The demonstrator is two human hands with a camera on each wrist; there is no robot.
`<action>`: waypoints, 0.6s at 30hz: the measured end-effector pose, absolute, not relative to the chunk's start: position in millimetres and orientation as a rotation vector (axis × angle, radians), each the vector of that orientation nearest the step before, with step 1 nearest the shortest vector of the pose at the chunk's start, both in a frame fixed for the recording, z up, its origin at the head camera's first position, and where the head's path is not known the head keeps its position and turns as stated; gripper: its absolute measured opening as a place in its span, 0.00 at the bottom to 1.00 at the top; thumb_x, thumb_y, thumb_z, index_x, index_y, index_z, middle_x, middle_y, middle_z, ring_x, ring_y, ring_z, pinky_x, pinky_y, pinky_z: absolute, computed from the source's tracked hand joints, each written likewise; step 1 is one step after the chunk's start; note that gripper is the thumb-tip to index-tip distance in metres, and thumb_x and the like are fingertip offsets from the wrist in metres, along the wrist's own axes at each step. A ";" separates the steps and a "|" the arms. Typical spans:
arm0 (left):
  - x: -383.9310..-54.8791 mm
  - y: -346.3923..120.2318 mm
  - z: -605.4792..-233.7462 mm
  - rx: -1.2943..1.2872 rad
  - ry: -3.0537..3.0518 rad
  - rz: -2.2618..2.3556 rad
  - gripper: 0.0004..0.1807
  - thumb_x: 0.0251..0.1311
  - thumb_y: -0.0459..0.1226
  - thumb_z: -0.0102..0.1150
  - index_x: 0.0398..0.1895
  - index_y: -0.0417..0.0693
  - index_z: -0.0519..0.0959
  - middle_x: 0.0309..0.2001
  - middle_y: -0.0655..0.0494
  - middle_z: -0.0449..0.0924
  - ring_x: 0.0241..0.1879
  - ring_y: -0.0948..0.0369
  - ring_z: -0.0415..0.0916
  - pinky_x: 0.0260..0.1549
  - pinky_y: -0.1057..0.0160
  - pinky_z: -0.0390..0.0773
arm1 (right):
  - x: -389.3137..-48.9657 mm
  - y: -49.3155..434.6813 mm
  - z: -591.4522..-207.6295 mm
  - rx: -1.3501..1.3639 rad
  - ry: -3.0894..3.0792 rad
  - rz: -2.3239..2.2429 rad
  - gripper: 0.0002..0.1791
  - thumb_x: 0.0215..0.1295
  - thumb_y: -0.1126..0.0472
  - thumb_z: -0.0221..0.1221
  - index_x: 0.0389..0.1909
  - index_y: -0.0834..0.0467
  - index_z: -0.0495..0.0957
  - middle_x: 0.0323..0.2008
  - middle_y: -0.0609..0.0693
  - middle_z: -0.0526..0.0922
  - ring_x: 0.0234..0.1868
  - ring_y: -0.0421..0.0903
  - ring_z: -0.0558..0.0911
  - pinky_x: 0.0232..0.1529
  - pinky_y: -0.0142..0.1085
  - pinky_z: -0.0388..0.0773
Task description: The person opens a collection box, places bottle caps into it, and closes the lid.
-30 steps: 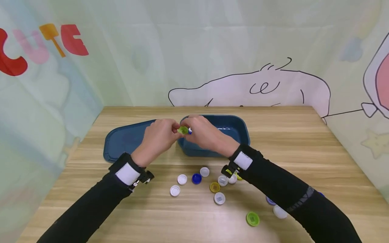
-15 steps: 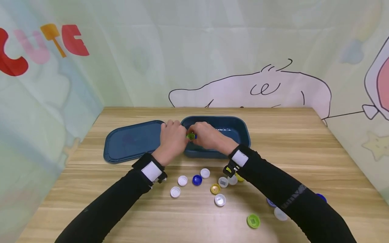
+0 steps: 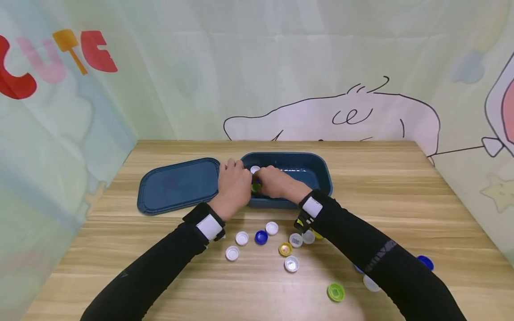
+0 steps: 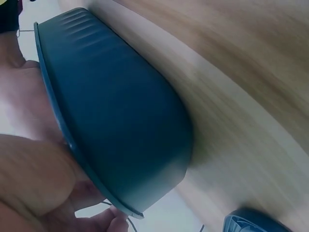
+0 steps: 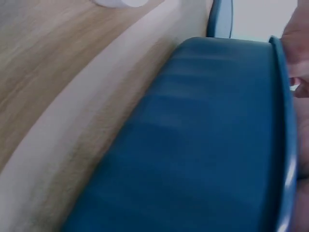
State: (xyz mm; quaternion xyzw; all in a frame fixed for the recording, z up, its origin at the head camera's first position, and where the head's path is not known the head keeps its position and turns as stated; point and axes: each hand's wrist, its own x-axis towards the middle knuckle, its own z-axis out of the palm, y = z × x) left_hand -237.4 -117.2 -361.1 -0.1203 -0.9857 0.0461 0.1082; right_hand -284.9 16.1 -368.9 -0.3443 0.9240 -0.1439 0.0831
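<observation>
In the head view, a dark blue plastic box (image 3: 317, 171) stands at the back of the wooden table. My left hand (image 3: 236, 186) grips its left end, fingers curled at the rim; the left wrist view shows the box's outer wall (image 4: 111, 111) close by. My right hand (image 3: 275, 182) reaches inside the box and pinches a green bottle cap (image 3: 255, 187) with a blue one by it, partly hidden by the fingers. Just beyond these fingertips, a white bottle cap (image 3: 254, 170) shows inside the box. The right wrist view is mostly filled by the box's side (image 5: 193, 135).
A matching blue lid (image 3: 178, 185) lies flat to the left of the box. Several loose caps lie in front, including a dark blue cap (image 3: 261, 237), a gold cap (image 3: 285, 249) and a light green cap (image 3: 335, 292). More sit partly under the right forearm.
My left hand has left the caps and moved right to the box's left rim. My right hand has lowered into the box with the green cap, and a white cap has come into view there.
</observation>
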 end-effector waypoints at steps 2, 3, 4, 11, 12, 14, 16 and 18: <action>-237.4 -116.8 -361.5 -0.357 -2.903 0.132 0.07 0.58 0.37 0.58 0.29 0.46 0.84 0.34 0.49 0.73 0.37 0.53 0.64 0.36 0.56 0.63 | -286.0 16.7 -371.7 -1.039 2.760 -0.435 0.11 0.57 0.66 0.62 0.42 0.61 0.81 0.26 0.51 0.80 0.23 0.44 0.73 0.26 0.34 0.70; -237.3 -116.5 -361.5 -0.359 -2.908 0.129 0.07 0.58 0.37 0.58 0.29 0.46 0.84 0.34 0.49 0.74 0.37 0.53 0.65 0.35 0.56 0.63 | -286.5 17.1 -373.0 -1.045 2.765 -0.437 0.11 0.57 0.67 0.62 0.42 0.61 0.81 0.27 0.51 0.80 0.24 0.44 0.74 0.27 0.35 0.71; -237.1 -116.2 -361.4 -0.359 -2.913 0.124 0.08 0.59 0.37 0.57 0.30 0.46 0.84 0.35 0.48 0.74 0.37 0.52 0.65 0.34 0.56 0.64 | -286.7 17.5 -373.9 -1.051 2.770 -0.441 0.11 0.57 0.67 0.63 0.42 0.61 0.82 0.29 0.52 0.81 0.24 0.44 0.74 0.28 0.35 0.72; -236.7 -115.5 -361.7 -0.357 -2.920 0.118 0.07 0.58 0.37 0.58 0.33 0.44 0.84 0.36 0.47 0.74 0.37 0.52 0.66 0.32 0.57 0.65 | -287.3 17.8 -375.9 -1.064 2.784 -0.460 0.11 0.55 0.68 0.63 0.41 0.61 0.81 0.29 0.51 0.80 0.26 0.45 0.76 0.29 0.36 0.74; -237.0 -115.5 -361.8 -0.355 -2.921 0.119 0.07 0.58 0.37 0.58 0.33 0.44 0.84 0.36 0.48 0.74 0.37 0.52 0.66 0.32 0.57 0.65 | -287.2 17.7 -375.9 -1.068 2.783 -0.463 0.10 0.55 0.68 0.63 0.40 0.61 0.81 0.29 0.51 0.80 0.25 0.44 0.75 0.29 0.36 0.74; -237.0 -115.6 -361.9 -0.354 -2.921 0.114 0.07 0.58 0.37 0.59 0.33 0.44 0.84 0.36 0.48 0.74 0.38 0.52 0.66 0.33 0.57 0.66 | -287.0 17.5 -376.0 -1.062 2.782 -0.464 0.10 0.56 0.68 0.63 0.40 0.61 0.81 0.29 0.51 0.80 0.25 0.44 0.75 0.28 0.35 0.73; -237.0 -115.7 -361.8 -0.352 -2.923 0.108 0.07 0.58 0.37 0.58 0.33 0.44 0.85 0.36 0.47 0.74 0.38 0.52 0.67 0.33 0.57 0.66 | -287.2 17.6 -376.1 -1.057 2.779 -0.466 0.10 0.56 0.68 0.62 0.40 0.61 0.81 0.28 0.51 0.80 0.24 0.44 0.75 0.27 0.35 0.73; -237.2 -115.8 -361.8 -0.352 -2.923 0.102 0.08 0.59 0.36 0.58 0.33 0.44 0.85 0.36 0.47 0.75 0.38 0.52 0.67 0.33 0.57 0.66 | -287.6 17.4 -375.9 -1.056 2.777 -0.473 0.11 0.56 0.68 0.63 0.41 0.61 0.81 0.28 0.51 0.79 0.24 0.44 0.74 0.27 0.34 0.72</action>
